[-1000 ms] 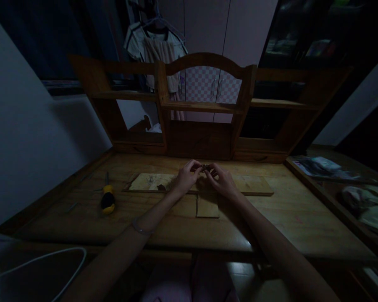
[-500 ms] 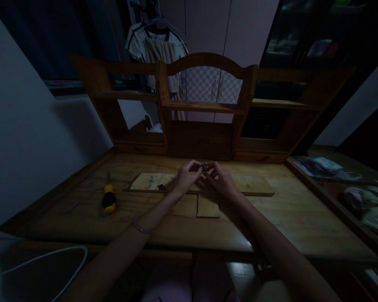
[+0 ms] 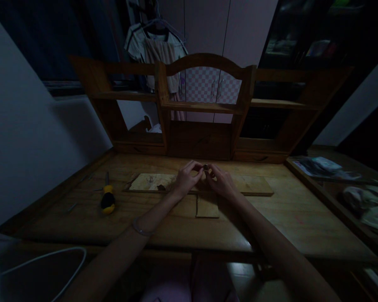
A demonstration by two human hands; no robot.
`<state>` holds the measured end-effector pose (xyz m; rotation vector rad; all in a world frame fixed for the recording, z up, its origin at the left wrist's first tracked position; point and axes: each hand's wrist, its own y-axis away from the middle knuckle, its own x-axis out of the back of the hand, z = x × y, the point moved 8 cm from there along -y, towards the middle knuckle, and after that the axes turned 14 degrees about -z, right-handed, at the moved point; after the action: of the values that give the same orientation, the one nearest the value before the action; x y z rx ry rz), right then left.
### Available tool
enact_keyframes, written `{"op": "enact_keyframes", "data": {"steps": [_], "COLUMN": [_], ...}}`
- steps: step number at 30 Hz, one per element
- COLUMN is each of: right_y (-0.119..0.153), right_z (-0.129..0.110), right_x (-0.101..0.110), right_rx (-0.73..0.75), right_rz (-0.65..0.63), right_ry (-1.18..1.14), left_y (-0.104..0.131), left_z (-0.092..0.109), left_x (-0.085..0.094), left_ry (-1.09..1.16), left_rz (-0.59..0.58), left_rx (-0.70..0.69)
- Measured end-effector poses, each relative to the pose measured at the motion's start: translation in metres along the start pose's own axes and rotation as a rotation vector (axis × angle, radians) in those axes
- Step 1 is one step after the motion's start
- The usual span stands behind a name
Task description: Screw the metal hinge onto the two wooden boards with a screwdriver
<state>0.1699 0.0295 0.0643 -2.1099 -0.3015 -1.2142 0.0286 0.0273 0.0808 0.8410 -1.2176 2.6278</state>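
Between the fingertips of both hands is a small dark piece point(image 3: 206, 167), too small and dim to name. My left hand point(image 3: 187, 178) pinches it from the left, a bracelet on the wrist. From the other side my right hand point(image 3: 221, 180) grips it with thumb and fingers. Below the hands a long wooden board point(image 3: 255, 185) lies across the desk; its left end looks rough, with a dark flake and thin fibres on it. A short wooden piece point(image 3: 207, 206) lies against the board's near edge.
A yellow and black screwdriver point(image 3: 108, 200) lies on the desk point(image 3: 151, 226) at left, near a small thin metal piece point(image 3: 72, 207). A wooden shelf unit point(image 3: 201, 108) stands along the back. Bags and cloth lie right of the desk's raised edge. A white cable point(image 3: 66, 250) loops at lower left.
The small dark piece has shifted slightly right and turned between my fingertips. My right fingers have curled a little closer around it. The board and screwdriver stay where they were.
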Motion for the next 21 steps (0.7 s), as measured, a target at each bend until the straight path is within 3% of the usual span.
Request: {"op": "enact_keyframes", "data": {"steps": [9, 21], "right_y": [0.002, 0.001], "right_z": [0.01, 0.008], "right_x": [0.013, 0.002], "right_rx": [-0.015, 0.041], "right_rz": [0.083, 0.01], "right_ry": [-0.012, -0.002], "left_y": [0.001, 0.001], "left_z": [0.001, 0.002], "left_x": [-0.003, -0.006], "left_ry": [-0.004, -0.014], "left_rz": [-0.027, -0.08], "left_rx": [-0.014, -0.037]}}
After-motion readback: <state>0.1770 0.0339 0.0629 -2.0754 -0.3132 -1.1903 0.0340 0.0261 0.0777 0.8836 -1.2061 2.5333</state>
